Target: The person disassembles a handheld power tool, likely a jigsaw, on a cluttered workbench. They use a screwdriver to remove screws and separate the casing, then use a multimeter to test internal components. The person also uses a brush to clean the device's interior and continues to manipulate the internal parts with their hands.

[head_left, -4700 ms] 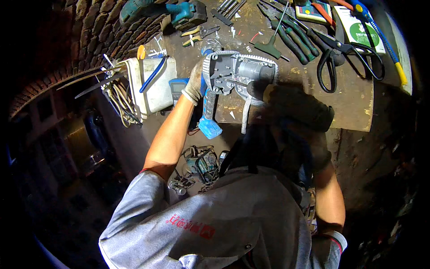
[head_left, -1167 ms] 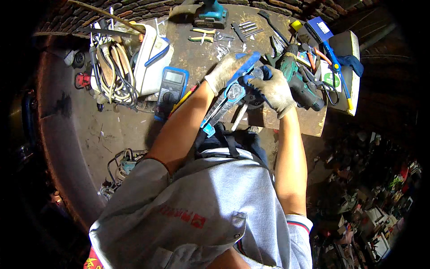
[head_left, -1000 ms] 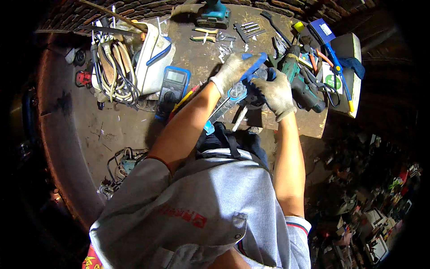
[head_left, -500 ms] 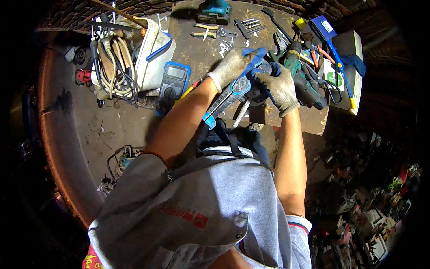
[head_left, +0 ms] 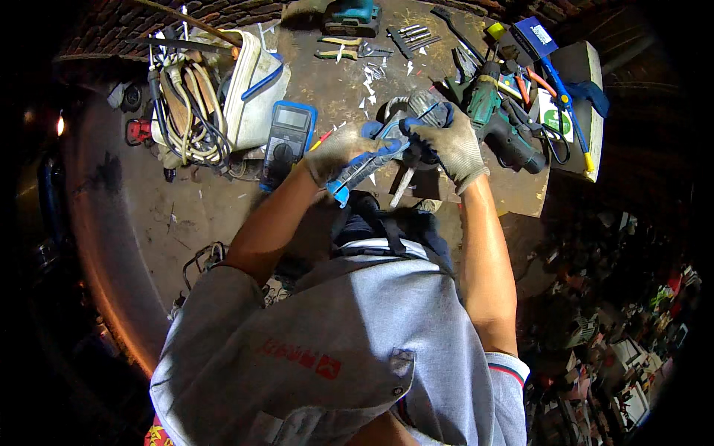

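Both of my hands wear pale knit gloves with blue-coated fingers. My left hand is wrapped around a long blue-and-black handled tool, slanted toward the bench's near edge. Its upper end is partly hidden by my fingers. My right hand has its fingers curled against a dark grey rounded tool body, which lies just beyond and between the hands. A pale cord hangs by the near edge below that body. Exactly what the right fingertips pinch is hidden.
A blue-rimmed multimeter lies left of my hands, near a white bucket with coiled cables. At right are a green drill, pliers and a blue box. Wire strippers and several bits lie farther back.
My left hand has come down and left, now gripping farther along the blue-and-black tool. My right hand has shifted slightly left and nearer. More of the grey tool body shows.
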`<state>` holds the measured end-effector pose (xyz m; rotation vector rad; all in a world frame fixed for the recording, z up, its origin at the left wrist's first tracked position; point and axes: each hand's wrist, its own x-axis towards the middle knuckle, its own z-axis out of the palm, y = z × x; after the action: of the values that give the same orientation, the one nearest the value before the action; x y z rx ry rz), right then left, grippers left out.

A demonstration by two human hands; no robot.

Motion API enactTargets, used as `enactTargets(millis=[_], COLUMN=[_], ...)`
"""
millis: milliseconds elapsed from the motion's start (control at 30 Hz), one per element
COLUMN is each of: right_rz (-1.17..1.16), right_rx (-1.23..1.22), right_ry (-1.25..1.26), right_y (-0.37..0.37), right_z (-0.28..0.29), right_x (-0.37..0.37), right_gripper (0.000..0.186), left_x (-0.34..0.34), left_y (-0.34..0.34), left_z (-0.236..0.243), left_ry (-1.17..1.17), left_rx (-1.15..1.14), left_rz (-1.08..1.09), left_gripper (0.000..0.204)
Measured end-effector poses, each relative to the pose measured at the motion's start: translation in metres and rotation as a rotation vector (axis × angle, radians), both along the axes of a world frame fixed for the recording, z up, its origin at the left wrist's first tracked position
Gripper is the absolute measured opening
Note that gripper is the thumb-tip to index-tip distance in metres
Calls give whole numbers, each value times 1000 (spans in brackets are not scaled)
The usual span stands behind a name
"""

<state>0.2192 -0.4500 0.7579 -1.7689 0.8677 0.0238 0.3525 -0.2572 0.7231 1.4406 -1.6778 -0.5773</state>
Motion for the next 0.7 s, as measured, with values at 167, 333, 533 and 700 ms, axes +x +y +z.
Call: enactTargets(millis=[167,333,533,700], right_rz=[36,123,-32,46], right_rx=[30,120,-235,58], right_ry=[14,46,2,32], right_y=[-11,-20,-1,-14], right_z=[-9,9,-5,2], right_x=[3,4,0,1], right_gripper=[68,75,39,58], left_x=[-7,-1,-14,-8], left_y=[-3,-4,-5,-3], left_z=[-5,-5,-1,3], left_ry=[717,328,1270,964], left_rx=[373,201,375,491], left_rz=[145,50,87,151], left_gripper=[37,38,33,35])
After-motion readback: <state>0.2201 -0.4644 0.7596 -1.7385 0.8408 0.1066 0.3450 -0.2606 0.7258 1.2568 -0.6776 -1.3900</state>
